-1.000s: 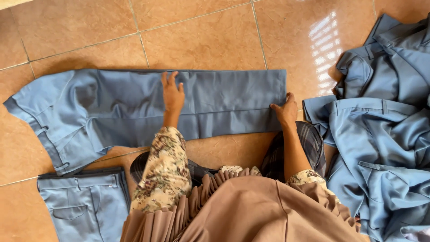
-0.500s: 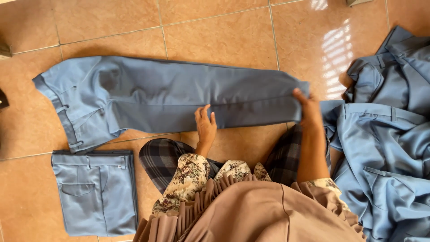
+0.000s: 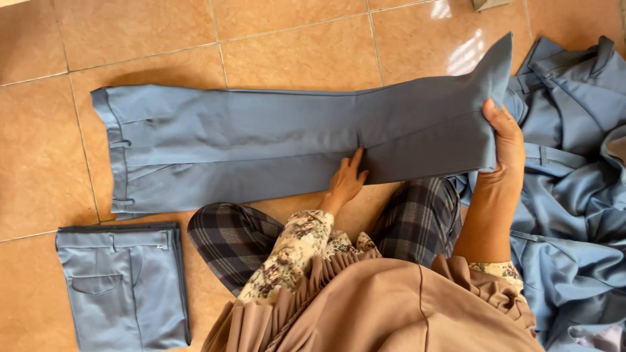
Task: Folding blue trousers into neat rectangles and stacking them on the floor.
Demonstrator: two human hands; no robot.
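Note:
A pair of blue-grey trousers (image 3: 261, 146) lies lengthwise on the tiled floor, waistband at the left. My right hand (image 3: 505, 140) grips the leg ends and holds them lifted off the floor at the right. Flat on the cloth near the middle of the legs, at their near edge, rests my left hand (image 3: 345, 182), fingers pointing up. My legs in dark plaid trousers (image 3: 417, 221) sit just below the garment.
A folded pair of the same blue-grey trousers (image 3: 124, 287) lies at the bottom left. A heap of unfolded blue-grey garments (image 3: 574, 195) fills the right side. A small object (image 3: 490, 4) sits at the top edge.
My right hand has raised the leg ends off the floor. My left hand has stayed pressing on the middle of the legs. The view has shifted so the trousers sit further right.

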